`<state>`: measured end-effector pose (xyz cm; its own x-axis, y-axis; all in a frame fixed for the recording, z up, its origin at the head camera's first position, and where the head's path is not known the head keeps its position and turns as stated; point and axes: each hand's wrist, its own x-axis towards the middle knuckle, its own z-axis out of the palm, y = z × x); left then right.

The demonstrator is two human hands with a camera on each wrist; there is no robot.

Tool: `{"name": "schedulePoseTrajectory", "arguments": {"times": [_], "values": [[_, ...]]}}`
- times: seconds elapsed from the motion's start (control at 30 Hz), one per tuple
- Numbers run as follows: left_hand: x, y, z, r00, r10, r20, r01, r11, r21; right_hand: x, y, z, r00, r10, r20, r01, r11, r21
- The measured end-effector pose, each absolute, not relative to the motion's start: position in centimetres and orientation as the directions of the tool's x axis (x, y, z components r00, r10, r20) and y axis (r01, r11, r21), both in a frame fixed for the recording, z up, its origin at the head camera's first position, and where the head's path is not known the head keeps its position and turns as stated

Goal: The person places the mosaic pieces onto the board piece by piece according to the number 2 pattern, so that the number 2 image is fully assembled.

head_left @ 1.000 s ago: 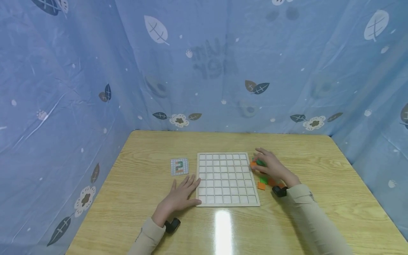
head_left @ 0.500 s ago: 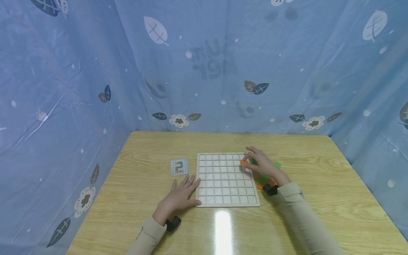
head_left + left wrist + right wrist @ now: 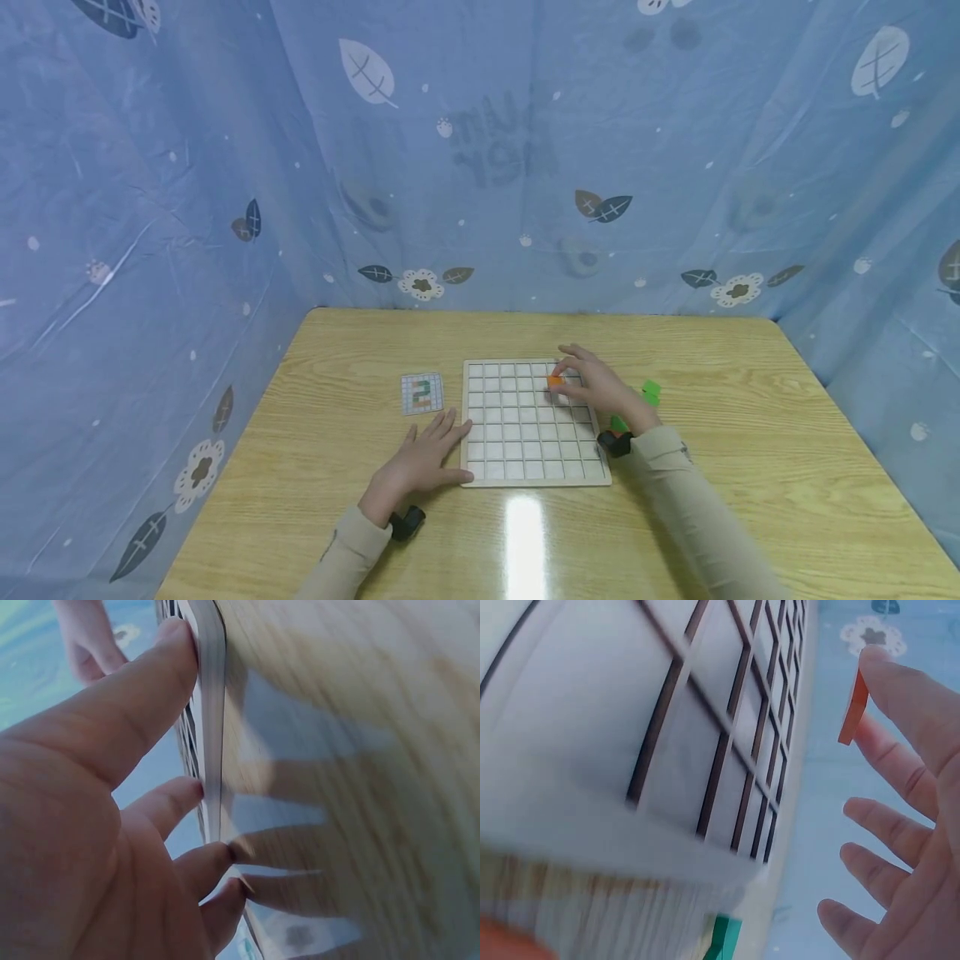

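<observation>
Right hand (image 3: 596, 385) pinched small orange square tile (image 3: 554, 380) in fingers over far-right cells of white wooden grid board (image 3: 525, 450); left hand (image 3: 420, 462), fingers spread, pressed board's near-left edge on desk (image 3: 750, 467).

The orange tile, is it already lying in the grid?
No, the right hand pinches the orange tile above the grid.

Makeshift booth: blue leaf-print curtain (image 3: 525, 167), wooden table (image 3: 750, 400)
</observation>
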<state>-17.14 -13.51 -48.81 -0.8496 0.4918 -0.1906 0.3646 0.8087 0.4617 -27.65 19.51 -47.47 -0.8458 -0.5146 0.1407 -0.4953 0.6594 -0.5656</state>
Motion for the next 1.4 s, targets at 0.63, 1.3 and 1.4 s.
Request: {"name": "schedulePoseTrajectory", "arguments": {"times": [0.63, 1.3, 1.4], "values": [[-17.2, -13.7, -48.7, -0.846, 0.508, -0.162, 0.381, 0.788, 0.483, -28.1, 16.4, -47.9, -0.848, -0.519, 0.106, -0.486, 0.681, -0.548], [-17.3, -13.9, -49.1, -0.85, 0.501, -0.163, 0.38, 0.797, 0.47, -29.3, 13.8, -48.6, -0.84, -0.527, 0.126, -0.514, 0.701, -0.494], [-17.2, -13.9, -49.1, -0.85, 0.5, -0.163, 0.378, 0.796, 0.473, -29.4, 13.6, -48.8, -0.843, -0.525, 0.116, -0.507, 0.703, -0.499]]}}
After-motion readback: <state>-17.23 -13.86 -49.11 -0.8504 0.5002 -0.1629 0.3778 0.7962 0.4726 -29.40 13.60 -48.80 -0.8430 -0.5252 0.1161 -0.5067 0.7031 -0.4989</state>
